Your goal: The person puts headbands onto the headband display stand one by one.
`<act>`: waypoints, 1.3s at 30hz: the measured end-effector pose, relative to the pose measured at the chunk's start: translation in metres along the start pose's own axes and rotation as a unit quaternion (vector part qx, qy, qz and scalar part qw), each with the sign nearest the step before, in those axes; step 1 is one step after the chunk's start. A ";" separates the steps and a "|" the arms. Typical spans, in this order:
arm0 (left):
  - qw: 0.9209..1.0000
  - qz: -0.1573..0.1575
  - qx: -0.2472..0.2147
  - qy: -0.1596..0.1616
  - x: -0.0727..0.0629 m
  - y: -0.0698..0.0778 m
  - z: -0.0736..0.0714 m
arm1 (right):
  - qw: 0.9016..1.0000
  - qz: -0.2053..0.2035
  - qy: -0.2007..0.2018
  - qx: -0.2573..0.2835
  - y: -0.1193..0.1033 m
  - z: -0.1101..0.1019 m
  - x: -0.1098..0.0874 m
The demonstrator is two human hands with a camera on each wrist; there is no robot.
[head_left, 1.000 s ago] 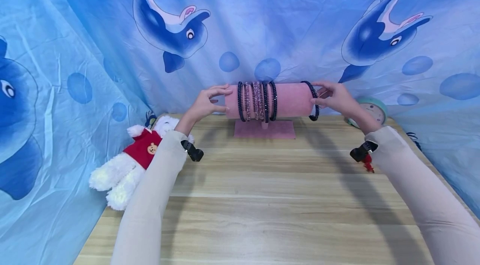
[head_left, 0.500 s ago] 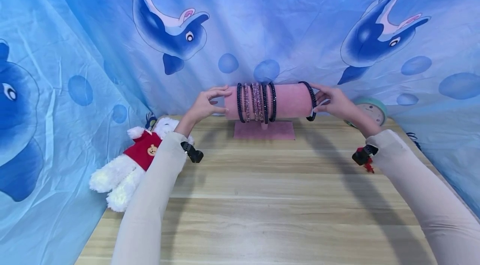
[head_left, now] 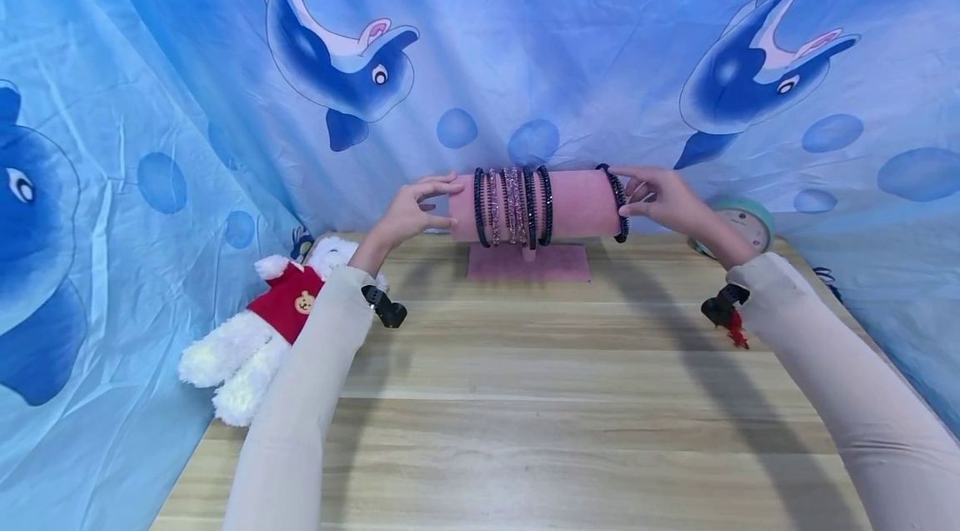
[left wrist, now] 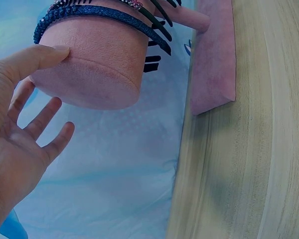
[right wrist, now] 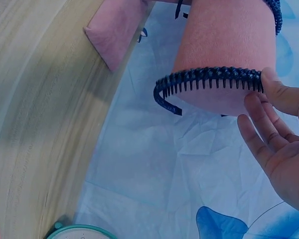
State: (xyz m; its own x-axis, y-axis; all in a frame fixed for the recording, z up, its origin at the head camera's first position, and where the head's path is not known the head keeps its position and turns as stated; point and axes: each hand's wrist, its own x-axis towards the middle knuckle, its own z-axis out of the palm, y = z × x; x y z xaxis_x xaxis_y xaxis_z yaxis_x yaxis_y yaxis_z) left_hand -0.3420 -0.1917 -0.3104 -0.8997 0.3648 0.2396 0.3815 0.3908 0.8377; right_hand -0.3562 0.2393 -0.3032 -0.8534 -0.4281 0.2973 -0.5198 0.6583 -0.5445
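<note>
A pink padded headband stand (head_left: 581, 204) stands at the back of the table, its horizontal roll raised on a post above a flat base (head_left: 551, 262). My left hand (head_left: 405, 212) grips the roll's left end, its thumb (left wrist: 45, 56) lying on the pink surface in the left wrist view. At the roll's right end, my right hand (head_left: 663, 199) pinches a dark toothed headband (right wrist: 209, 75) between thumb and fingers. That headband curves over the end edge of the roll, teeth inward. Farther left on the roll sit several headbands, including a dark blue one (left wrist: 97, 12) and a pink glittery one (head_left: 514, 206).
A white plush bear (head_left: 247, 348) in a red top lies at the left table edge. A round mint-rimmed clock-like object (head_left: 750, 224) stands behind my right forearm. Blue dolphin-print curtain (head_left: 555, 47) hangs behind and beside the wooden table (head_left: 525, 431).
My right hand has shifted slightly left, bringing the dark headband farther onto the roll's right end. My left hand stays at the left end.
</note>
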 end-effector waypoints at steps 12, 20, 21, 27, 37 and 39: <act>1.000 0.004 -0.001 0.001 0.001 -0.003 0.001 | 0.999 0.020 -0.027 0.001 0.001 -0.006 0.007; 1.000 0.010 -0.003 0.005 0.008 -0.019 0.000 | 0.995 -0.071 0.042 -0.058 0.002 0.006 -0.003; 1.000 0.012 -0.002 0.006 0.010 -0.023 0.000 | 0.993 -0.082 0.052 -0.071 0.002 0.008 -0.005; 1.000 0.017 -0.005 0.013 0.016 -0.036 0.000 | 0.987 -0.079 0.048 -0.130 -0.001 0.012 -0.014; 1.000 0.018 0.003 0.015 0.013 -0.031 0.000 | 0.986 -0.065 0.000 -0.151 0.001 0.012 -0.011; 1.000 0.017 0.002 0.016 0.013 -0.031 0.000 | 0.986 -0.069 -0.002 -0.153 0.002 0.012 -0.009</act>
State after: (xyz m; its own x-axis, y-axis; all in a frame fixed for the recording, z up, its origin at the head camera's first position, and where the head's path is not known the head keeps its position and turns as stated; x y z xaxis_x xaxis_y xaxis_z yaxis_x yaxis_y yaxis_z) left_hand -0.3655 -0.1986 -0.3330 -0.8926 0.3509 0.2830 0.4125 0.3827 0.8267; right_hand -0.3492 0.2366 -0.3162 -0.7743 -0.5282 0.3487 -0.6181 0.7495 -0.2371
